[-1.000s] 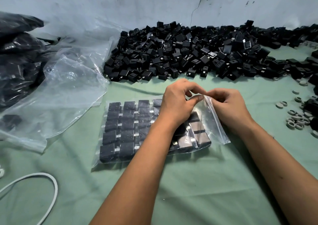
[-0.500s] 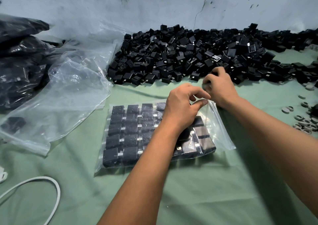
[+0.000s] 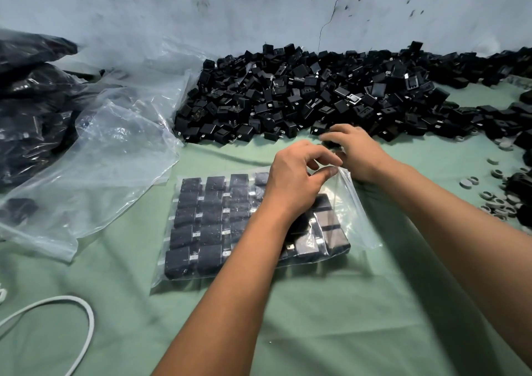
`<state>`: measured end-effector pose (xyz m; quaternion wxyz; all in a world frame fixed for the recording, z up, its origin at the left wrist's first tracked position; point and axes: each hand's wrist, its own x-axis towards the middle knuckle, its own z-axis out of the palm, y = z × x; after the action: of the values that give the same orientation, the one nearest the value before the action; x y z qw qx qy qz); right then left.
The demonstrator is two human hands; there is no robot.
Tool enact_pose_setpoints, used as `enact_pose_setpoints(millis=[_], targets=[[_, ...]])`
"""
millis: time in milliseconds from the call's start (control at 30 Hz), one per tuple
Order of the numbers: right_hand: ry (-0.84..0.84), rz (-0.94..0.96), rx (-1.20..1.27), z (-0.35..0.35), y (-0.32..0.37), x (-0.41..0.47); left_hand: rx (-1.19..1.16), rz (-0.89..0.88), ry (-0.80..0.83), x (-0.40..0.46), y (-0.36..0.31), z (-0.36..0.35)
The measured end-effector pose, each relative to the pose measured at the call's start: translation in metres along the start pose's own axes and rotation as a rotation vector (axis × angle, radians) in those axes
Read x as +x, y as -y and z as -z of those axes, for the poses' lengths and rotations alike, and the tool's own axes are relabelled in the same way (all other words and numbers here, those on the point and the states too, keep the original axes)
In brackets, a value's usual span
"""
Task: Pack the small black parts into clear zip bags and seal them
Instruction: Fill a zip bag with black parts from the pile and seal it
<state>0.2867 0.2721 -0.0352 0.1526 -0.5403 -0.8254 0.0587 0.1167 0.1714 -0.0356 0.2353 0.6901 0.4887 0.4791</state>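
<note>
My left hand (image 3: 296, 180) pinched the zip bag (image 3: 253, 226) mouth at frame centre; my right hand (image 3: 355, 148) curled around a black part (image 3: 331, 142) by the pile (image 3: 316, 93). Loosening the pinch risked packed rows spilling out.

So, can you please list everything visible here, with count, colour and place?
zip bag: one, clear, centre, mouth held open at right
packed parts: many, black, in rows inside the bag
loose parts: big pile, black, back by the wall
empty bags: several, clear, left
full bags: several, dark, far left
rings: several, white, right edge
cable: one, white, bottom left
cloth: green, under everything
left hand: pinches the bag mouth
right hand: grips a black part at the pile edge
</note>
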Motion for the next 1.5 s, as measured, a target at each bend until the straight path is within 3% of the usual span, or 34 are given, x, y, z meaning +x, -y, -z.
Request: enact_pose_setpoints(millis=[167, 300, 400, 633, 833, 933, 1000, 1133, 1267, 1500], targets=[[-0.135, -0.152, 0.216, 0.008, 0.015, -0.020, 0.003, -0.007, 0.002, 0.000, 0.001, 0.000], [-0.278, -0.372, 0.782, 0.009, 0.021, -0.057, -0.006, -0.009, -0.009, 0.000, 0.001, 0.000], [-0.301, -0.328, 0.984, 0.009, 0.023, -0.085, -0.003, -0.014, -0.017, 0.000, 0.001, -0.001], [-0.208, -0.096, 1.117, 0.009, 0.033, -0.101, 0.006, -0.047, -0.050, 0.001, 0.000, -0.001], [-0.177, -0.170, 1.028, 0.000, 0.040, -0.101, 0.002, -0.043, -0.056, 0.001, 0.000, 0.000], [-0.300, -0.135, 0.784, -0.004, 0.047, -0.100, -0.018, -0.035, -0.054, 0.001, -0.001, 0.000], [-0.330, -0.129, 0.745, -0.006, 0.047, -0.098, -0.021, -0.030, -0.055, 0.001, -0.002, 0.000], [-0.248, -0.135, 0.764, -0.007, 0.043, -0.096, -0.036, -0.028, -0.059, 0.000, -0.003, 0.000], [-0.285, -0.099, 0.749, -0.009, 0.040, -0.093, -0.036, -0.001, -0.064, 0.000, -0.005, 0.001], [-0.182, -0.072, 0.628, -0.014, 0.038, -0.090, -0.047, 0.134, -0.235, 0.000, -0.010, 0.006]])
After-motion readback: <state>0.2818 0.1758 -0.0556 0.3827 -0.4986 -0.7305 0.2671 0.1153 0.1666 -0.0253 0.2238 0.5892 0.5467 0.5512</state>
